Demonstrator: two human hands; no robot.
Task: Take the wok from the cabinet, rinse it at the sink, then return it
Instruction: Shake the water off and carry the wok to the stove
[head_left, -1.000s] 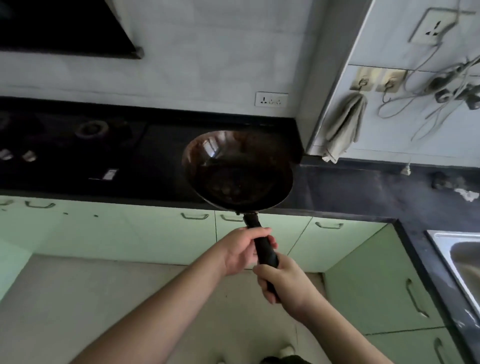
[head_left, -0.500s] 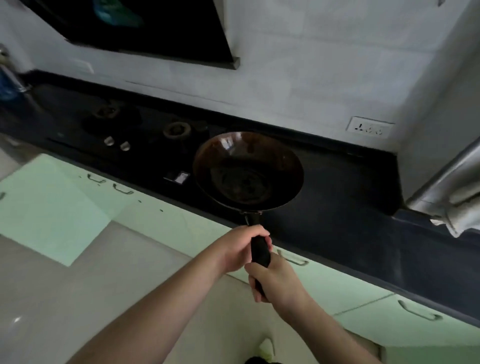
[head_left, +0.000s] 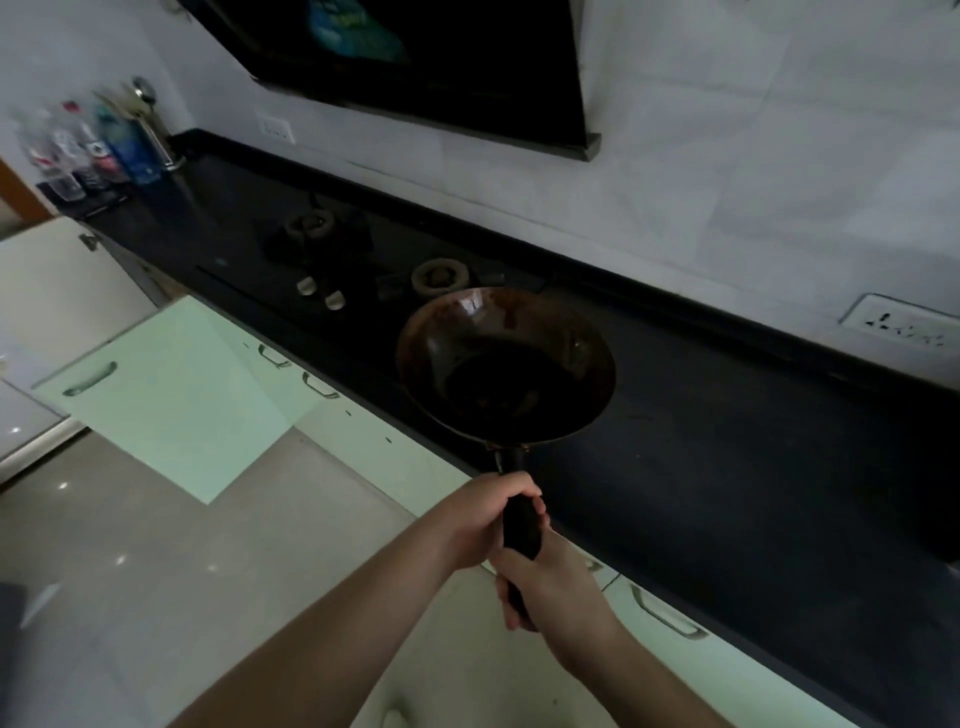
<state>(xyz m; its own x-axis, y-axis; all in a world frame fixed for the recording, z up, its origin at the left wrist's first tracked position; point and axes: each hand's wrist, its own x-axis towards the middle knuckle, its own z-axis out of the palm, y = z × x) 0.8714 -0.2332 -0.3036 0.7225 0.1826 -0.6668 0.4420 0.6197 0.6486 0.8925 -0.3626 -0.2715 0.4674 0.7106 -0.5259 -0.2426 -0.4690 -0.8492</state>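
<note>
A dark, brown-stained wok (head_left: 506, 366) hangs in the air over the front edge of the black countertop (head_left: 727, 441), bowl facing up. Its black handle points toward me. My left hand (head_left: 485, 519) is shut on the upper part of the handle, close to the bowl. My right hand (head_left: 543, 587) is shut on the handle's lower end, just below the left. A pale green cabinet door (head_left: 166, 384) stands swung open under the counter at the left.
A gas hob with two burners (head_left: 374, 260) is set in the counter behind the wok. Bottles and a utensil holder (head_left: 98, 150) stand at the far left corner. A dark hood (head_left: 431, 67) hangs above. Wall socket (head_left: 904, 325) at right. Beige floor below.
The view has swung left along the counter: the sink and hanging cloth have left the frame, the hob, bottles and open cabinet door have come in. Both hands keep the same grip on the wok.
</note>
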